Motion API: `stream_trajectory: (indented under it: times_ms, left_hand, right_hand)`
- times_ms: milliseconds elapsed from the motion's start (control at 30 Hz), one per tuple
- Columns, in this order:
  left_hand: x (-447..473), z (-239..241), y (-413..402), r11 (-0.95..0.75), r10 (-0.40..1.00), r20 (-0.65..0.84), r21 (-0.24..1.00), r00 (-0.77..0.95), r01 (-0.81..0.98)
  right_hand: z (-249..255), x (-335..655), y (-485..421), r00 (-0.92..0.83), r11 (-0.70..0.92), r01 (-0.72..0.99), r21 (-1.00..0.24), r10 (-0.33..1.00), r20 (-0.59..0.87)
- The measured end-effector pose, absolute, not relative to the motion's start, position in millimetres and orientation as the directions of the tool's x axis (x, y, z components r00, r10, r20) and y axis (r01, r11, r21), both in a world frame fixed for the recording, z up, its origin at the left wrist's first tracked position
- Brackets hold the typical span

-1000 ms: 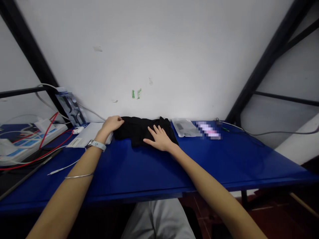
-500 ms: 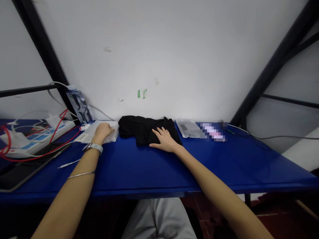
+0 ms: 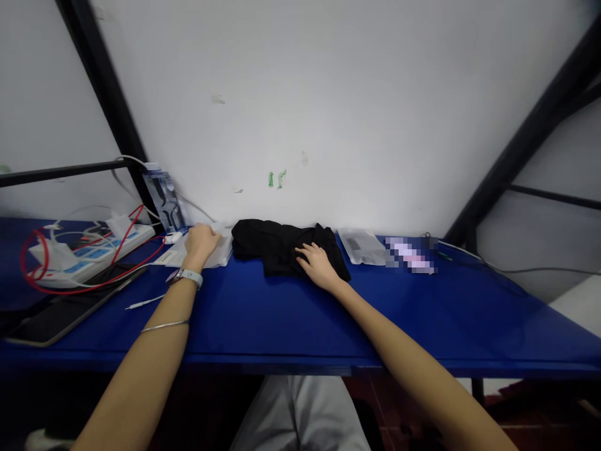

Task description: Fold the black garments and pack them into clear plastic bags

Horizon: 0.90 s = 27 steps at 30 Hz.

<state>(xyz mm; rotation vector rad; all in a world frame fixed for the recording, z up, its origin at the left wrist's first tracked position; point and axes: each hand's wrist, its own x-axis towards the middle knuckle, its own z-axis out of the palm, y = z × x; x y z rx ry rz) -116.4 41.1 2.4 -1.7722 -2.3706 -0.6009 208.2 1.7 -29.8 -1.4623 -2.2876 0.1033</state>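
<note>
A black folded cloth, likely a garment, lies on the blue table against the wall. On its right part rests my right hand, palm down, its fingers slightly bent and a little apart. Left of the cloth are clear plastic bags, lying flat and overlapping. My left hand is over them with fingers curled in, closed at the upper bag; its fingertips are hidden behind the hand. A watch and a bangle are on that wrist and forearm.
At left stand a white power strip with red and white cables, a dark tablet and a clear bottle. A white cable plug lies near my left forearm. To the right are another plastic bag and a blurred pink item.
The view has shifted slightly, so things appear further right. My right hand's fingers have drawn closer together and bent on the cloth. My left hand has risen slightly over the bags.
</note>
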Motion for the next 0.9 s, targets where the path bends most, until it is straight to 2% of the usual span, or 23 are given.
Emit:
stream_trajectory:
  times_ms: [67,133,233,333,433,533,667,767,900]
  left_hand:
    - [-100,12,38,0.169,0.848,0.455,0.254,-0.272,0.952]
    - [-75,17,36,0.044,0.848,0.496,0.288,-0.189,0.957]
    - [-27,9,34,-0.172,0.876,0.481,0.371,-0.031,0.913]
    - [12,-10,31,-0.247,0.886,0.463,0.458,0.008,0.854]
    - [33,-26,30,-0.333,0.896,0.432,0.510,0.098,0.793]
    - [41,-33,29,-0.413,0.875,0.454,0.521,0.167,0.747]
    - [41,-37,28,-0.486,0.844,0.491,0.529,0.215,0.696]
    - [38,-41,29,-0.486,0.849,0.487,0.573,0.203,0.660]
    - [35,-45,33,-0.457,0.868,0.479,0.662,0.132,0.594]
  right_hand:
    - [-31,208,6,-0.338,0.440,0.836,-0.327,0.883,0.325]
    - [-32,209,10,-0.293,0.422,0.814,-0.400,0.892,0.344]
    - [-33,211,14,-0.206,0.400,0.731,-0.553,0.902,0.379]
    - [-31,216,16,-0.091,0.375,0.603,-0.704,0.909,0.407]
    - [-29,218,16,-0.003,0.364,0.518,-0.774,0.906,0.423]
    - [-28,215,11,-0.043,0.397,0.547,-0.737,0.893,0.449]
    - [-29,206,0,-0.333,0.507,0.639,-0.578,0.860,0.387]
    - [-28,203,-6,-0.451,0.560,0.691,-0.457,0.828,0.334]
    - [-26,208,-5,-0.506,0.596,0.714,-0.368,0.802,0.317]
